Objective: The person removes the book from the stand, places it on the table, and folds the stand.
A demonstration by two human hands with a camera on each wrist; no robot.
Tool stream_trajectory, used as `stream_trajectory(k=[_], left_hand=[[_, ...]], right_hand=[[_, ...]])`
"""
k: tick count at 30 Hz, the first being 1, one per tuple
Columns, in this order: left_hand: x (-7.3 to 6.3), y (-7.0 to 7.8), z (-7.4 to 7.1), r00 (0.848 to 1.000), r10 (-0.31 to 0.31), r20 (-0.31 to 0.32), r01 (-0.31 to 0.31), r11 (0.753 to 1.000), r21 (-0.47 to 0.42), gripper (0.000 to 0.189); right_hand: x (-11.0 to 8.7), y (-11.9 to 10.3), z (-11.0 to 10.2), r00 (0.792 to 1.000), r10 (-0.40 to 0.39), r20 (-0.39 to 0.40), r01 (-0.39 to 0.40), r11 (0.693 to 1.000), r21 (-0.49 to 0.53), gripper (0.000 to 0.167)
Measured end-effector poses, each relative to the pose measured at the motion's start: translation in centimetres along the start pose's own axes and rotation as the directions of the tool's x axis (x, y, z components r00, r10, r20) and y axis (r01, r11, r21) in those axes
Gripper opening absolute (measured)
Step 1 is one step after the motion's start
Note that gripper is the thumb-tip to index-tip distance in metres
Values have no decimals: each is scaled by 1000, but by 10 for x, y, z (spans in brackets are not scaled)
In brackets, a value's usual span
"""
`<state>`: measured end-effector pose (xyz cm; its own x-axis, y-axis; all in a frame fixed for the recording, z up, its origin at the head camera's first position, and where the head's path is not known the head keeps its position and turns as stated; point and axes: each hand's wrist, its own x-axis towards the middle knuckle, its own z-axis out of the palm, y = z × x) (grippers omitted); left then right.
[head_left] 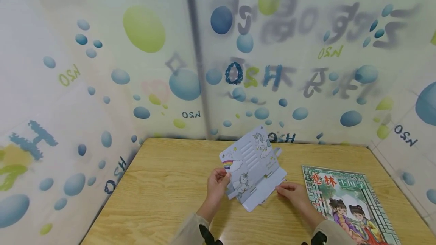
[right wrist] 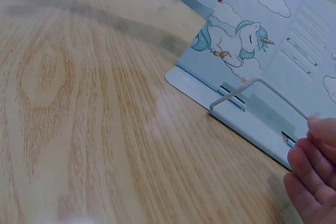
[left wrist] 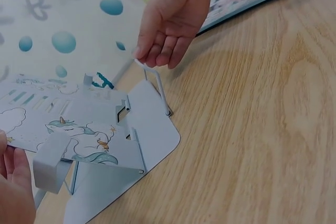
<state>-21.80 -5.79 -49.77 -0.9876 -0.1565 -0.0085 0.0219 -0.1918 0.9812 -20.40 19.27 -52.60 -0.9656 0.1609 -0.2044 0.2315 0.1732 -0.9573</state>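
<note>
Our left hand (head_left: 216, 185) grips the side edge of a white unicorn-printed book stand (head_left: 251, 160), its base on the counter (head_left: 153, 188); our right hand (head_left: 295, 194) pinches its wire bracket (right wrist: 283, 99) between thumb and fingers. A magazine (head_left: 347, 188) lies to the right.

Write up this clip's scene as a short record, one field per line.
Surface: wood-grain table
Main object: white stand with unicorn drawings, a row of slots and a hinged base plate
Left hand: grips the edge of the stand near the rainbow
Right hand: pinches the bent wire bar at the base plate
Other object: illustrated magazine, flat on the table, right of the stand
Background: pale backdrop with blue and green ovals
</note>
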Motion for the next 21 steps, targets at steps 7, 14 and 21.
stream_trajectory(k=[7, 14, 21], left_hand=[[-8, -1, 4, 999, 11, -37, -12, 1000, -26, 17], [-16, 0, 7, 999, -8, -48, 6, 999, -45, 15], [-21, -4, 6, 1000, -14, -3, 14, 994, -104, 14]], right_hand=[[3, 0, -2, 1000, -13, 15, 12, 999, 40, 18], [3, -2, -6, 999, -3, 32, 3, 1000, -15, 20], [5, -6, -8, 999, 14, 41, -14, 1000, -8, 23]])
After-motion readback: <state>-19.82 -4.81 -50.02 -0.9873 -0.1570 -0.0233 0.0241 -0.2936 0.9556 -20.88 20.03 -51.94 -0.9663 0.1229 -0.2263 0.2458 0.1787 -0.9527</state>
